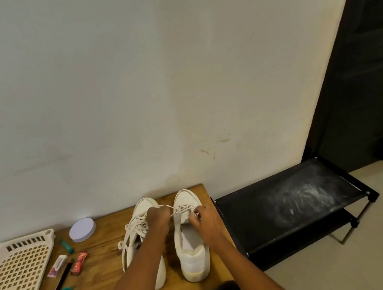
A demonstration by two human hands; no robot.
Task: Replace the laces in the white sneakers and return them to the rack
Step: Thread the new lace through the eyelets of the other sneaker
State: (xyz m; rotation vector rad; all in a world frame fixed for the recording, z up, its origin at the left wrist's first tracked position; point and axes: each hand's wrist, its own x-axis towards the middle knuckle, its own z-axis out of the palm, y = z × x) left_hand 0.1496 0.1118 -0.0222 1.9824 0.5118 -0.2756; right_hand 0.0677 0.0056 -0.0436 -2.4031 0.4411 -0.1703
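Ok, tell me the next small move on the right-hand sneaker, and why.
Probably pull the lace snug with the left hand while the right hand steadies the tongue of the right sneaker. The lace runs taut from its upper eyelets to the left hand, so lacing looks unfinished.

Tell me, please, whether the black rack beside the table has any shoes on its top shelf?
Empty: the rack's top shelf shows only bare black fabric with whitish scuffs. Both white sneakers stand on the wooden table.

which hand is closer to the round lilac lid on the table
Left. The left hand holds a lace between the sneakers, right of the lid; the right hand is farther right.
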